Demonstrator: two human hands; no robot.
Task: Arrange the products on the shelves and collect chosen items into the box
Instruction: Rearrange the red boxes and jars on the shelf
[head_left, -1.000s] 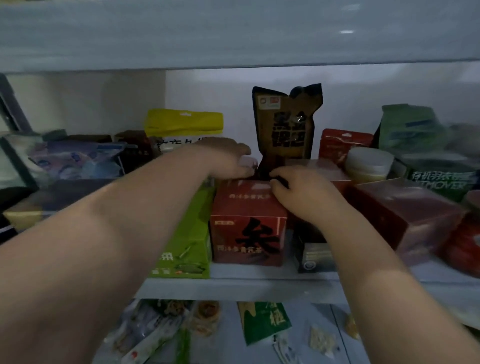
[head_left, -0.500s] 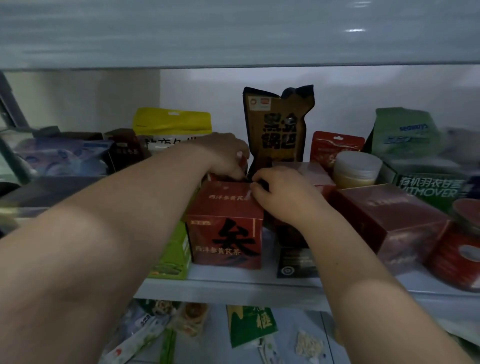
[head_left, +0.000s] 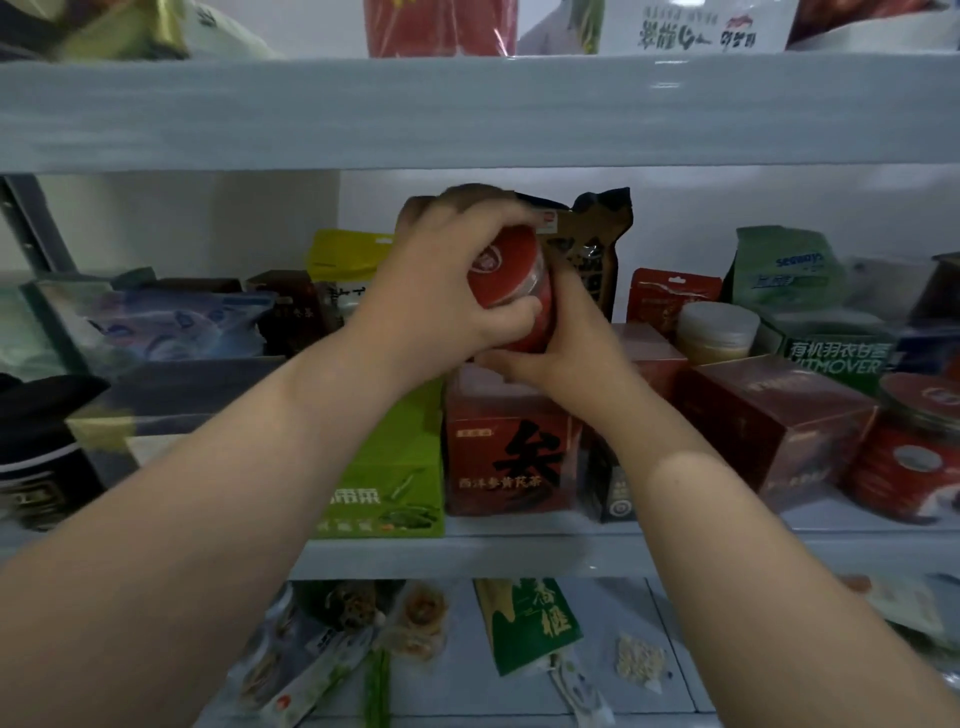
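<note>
A red round jar with a red lid is held up in front of the middle shelf, above the red tea box. My left hand grips the jar from the left, fingers over its top and thumb under it. From below and the right, my right hand curls round its base. Behind the jar stands a tall dark brown pouch.
The middle shelf is crowded: a green box, dark red box, red tin, white-lidded tub, green pouches and blue bags. The shelf above hangs close over the hands. Packets lie on the shelf below.
Both hands have lifted the red jar up from behind the red tea box, and the view has tilted up to show the upper shelf.
</note>
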